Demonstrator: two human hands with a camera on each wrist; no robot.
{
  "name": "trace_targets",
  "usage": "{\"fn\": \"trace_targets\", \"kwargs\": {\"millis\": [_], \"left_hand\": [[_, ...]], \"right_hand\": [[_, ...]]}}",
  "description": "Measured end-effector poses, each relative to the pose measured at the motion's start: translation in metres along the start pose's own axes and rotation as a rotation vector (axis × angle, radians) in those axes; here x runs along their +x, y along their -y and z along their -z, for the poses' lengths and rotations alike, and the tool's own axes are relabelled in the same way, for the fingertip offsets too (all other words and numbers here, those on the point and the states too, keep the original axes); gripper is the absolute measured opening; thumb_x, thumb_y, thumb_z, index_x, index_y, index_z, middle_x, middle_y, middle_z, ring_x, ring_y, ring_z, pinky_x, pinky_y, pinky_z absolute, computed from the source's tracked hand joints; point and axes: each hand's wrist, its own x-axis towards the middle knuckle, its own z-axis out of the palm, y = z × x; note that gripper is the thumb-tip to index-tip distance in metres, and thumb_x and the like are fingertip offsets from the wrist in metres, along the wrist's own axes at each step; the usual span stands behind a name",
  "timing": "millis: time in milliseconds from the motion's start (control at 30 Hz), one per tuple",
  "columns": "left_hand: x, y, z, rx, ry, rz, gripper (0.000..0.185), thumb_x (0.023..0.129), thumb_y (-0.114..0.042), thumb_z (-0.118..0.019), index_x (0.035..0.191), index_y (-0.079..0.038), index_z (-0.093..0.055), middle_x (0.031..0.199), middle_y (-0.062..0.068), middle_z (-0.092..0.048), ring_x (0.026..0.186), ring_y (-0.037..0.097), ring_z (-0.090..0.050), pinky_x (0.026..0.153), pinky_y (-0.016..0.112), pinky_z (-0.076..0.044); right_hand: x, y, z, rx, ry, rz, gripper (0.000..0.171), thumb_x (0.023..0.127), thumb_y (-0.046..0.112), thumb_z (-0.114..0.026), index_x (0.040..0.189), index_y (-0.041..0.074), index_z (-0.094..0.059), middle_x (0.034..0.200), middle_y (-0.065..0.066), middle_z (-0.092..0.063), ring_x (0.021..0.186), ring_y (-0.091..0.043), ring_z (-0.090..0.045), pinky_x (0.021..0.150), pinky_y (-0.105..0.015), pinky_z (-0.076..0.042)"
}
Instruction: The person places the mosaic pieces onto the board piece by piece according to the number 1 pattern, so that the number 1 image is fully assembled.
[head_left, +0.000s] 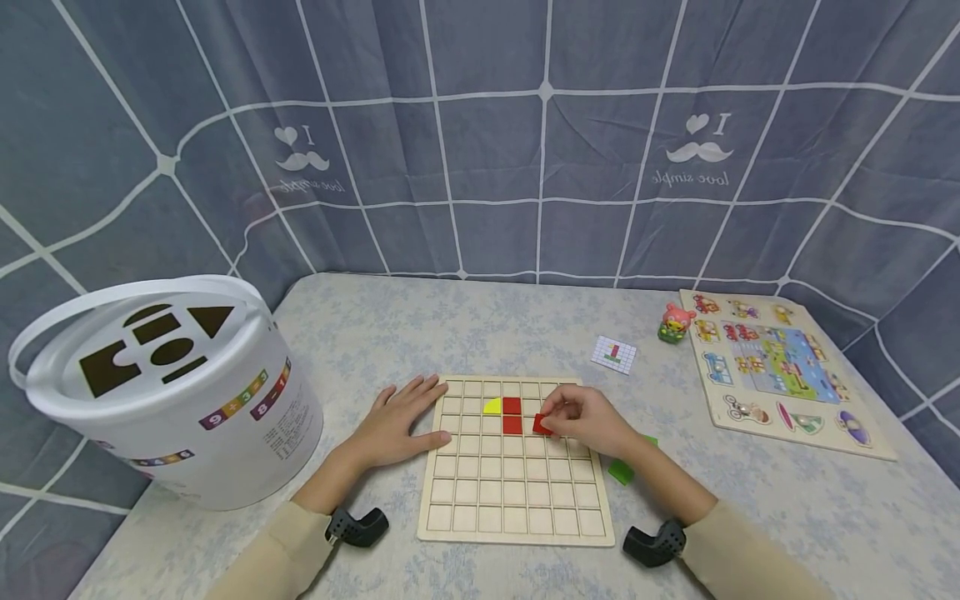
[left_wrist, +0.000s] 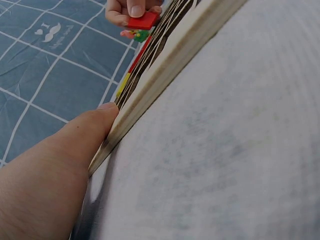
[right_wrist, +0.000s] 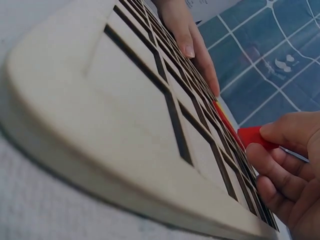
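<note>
Grey-blue curtains with a white grid close in our table (head_left: 420, 325), which wears a pale flowered cloth. Far left stands a white bucket (head_left: 187, 400) with shape slots in its lid. Our left hand (head_left: 397, 425) lies flat, fingers straight, on the left edge of the wooden grid board (head_left: 517, 492). In the board's upper rows we see a yellow piece (head_left: 492, 406) and two red squares (head_left: 512, 415) stacked just right of it. Our right hand (head_left: 588, 419) pinches a red tile (head_left: 542, 424), which is tilted just right of the lower red square. Green pieces (head_left: 621, 471) lie beyond the wrist; further right are a small card (head_left: 613, 353), a toy figure (head_left: 675, 322) and a picture puzzle (head_left: 780, 367).
</note>
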Motion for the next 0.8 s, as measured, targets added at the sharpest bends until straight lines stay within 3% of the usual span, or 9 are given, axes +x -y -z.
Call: {"fn": "trace_targets", "kwargs": {"millis": [500, 800], "left_hand": [[0.0, -0.001, 0.0, -0.002, 0.001, 0.004, 0.08, 0.088, -0.055, -0.062, 0.152, -0.014, -0.037, 0.157, 0.009, -0.029, 0.146, 0.03, -0.02, 0.112, 0.062, -0.009], [0.0, -0.001, 0.0, -0.003, 0.002, -0.001, 0.08, 0.089, -0.055, -0.062, 0.153, -0.014, -0.037, 0.158, 0.009, -0.029, 0.146, 0.03, -0.02, 0.112, 0.062, -0.008]], "right_hand": [[0.008, 0.009, -0.014, -0.028, 0.024, 0.028, 0.006, 0.09, 0.002, -0.067, 0.096, 0.002, -0.066, 0.079, -0.007, -0.066, 0.069, -0.022, -0.065, 0.063, -0.026, -0.051], [0.01, 0.012, -0.022, -0.005, 0.046, 0.068, 0.006, 0.089, 0.001, -0.069, 0.094, 0.0, -0.066, 0.08, -0.004, -0.065, 0.067, -0.013, -0.059, 0.06, -0.024, -0.048]]}}
